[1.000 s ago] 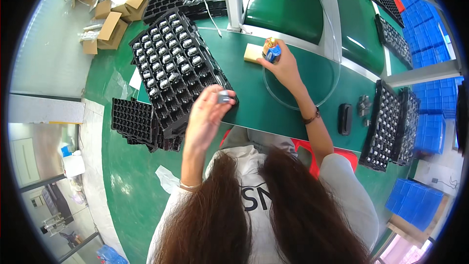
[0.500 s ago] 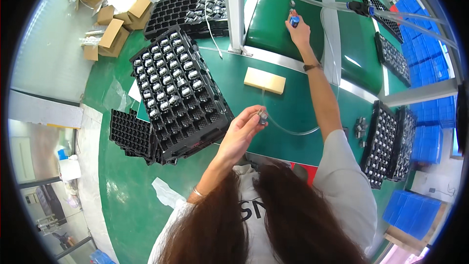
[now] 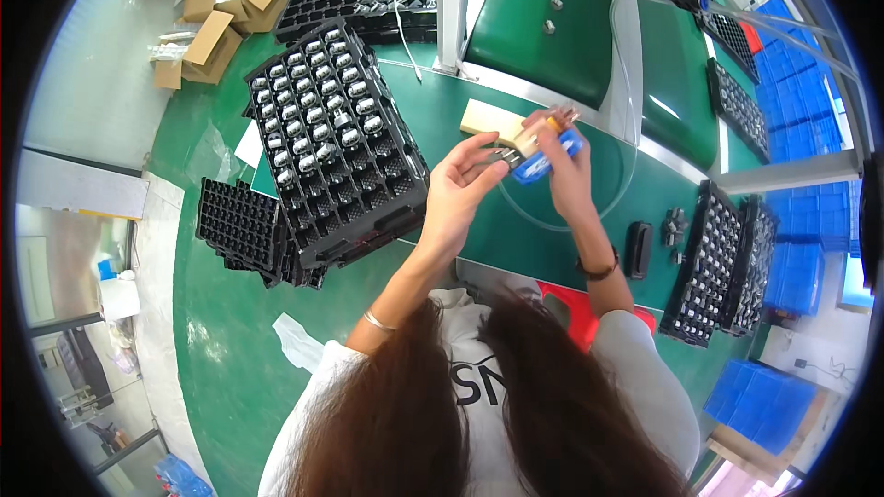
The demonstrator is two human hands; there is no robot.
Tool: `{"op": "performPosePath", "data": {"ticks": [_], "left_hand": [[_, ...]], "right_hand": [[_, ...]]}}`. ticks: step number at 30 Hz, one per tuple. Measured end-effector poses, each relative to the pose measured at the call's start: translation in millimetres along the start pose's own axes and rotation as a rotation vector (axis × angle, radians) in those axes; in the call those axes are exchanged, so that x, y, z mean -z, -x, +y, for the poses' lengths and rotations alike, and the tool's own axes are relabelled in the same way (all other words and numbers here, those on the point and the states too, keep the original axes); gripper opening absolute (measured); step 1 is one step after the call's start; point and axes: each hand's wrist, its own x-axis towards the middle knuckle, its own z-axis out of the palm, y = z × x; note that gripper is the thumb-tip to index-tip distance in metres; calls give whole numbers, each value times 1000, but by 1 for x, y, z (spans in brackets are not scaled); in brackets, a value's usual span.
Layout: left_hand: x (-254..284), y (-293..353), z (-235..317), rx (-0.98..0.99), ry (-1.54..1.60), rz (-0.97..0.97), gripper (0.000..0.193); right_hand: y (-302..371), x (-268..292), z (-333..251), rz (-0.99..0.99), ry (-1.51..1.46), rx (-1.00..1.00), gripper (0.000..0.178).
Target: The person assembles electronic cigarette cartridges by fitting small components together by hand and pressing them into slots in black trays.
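Note:
Over the green table, my left hand (image 3: 458, 186) pinches a small metal part (image 3: 503, 157) between thumb and fingers. Right beside it, my right hand (image 3: 568, 170) is closed around a blue handheld tool (image 3: 534, 168), blurred by motion, so its exact kind does not show. The tool lies against or just next to the metal part; whether they touch I cannot tell. Behind both hands sits a pale yellow block (image 3: 488, 120), partly covered by them. A clear thin tube (image 3: 543, 224) curves over the table under my right hand.
A tilted black tray (image 3: 322, 129) of shiny metal parts stands left, with black trays (image 3: 235, 225) below it. Small parts (image 3: 550, 28) dot the green belt (image 3: 516, 55). To the right are a black case (image 3: 638, 248), loose parts (image 3: 674, 225) and filled trays (image 3: 704, 262). A metal post (image 3: 451, 14) rises behind.
My right hand has come back from over the belt with the blue tool to beside my left hand. My left hand has moved slightly up and away from me, keeping the metal part.

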Motion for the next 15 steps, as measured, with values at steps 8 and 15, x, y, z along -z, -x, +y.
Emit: {"op": "performPosePath", "data": {"ticks": [8,15], "left_hand": [[2,28,-4,-20,-8,30,44],[23,32,14,-392,-915,123,46]], "right_hand": [[39,-23,-4,-15,47,-13,27],[20,-9,30,-7,168,-21,28]]}}
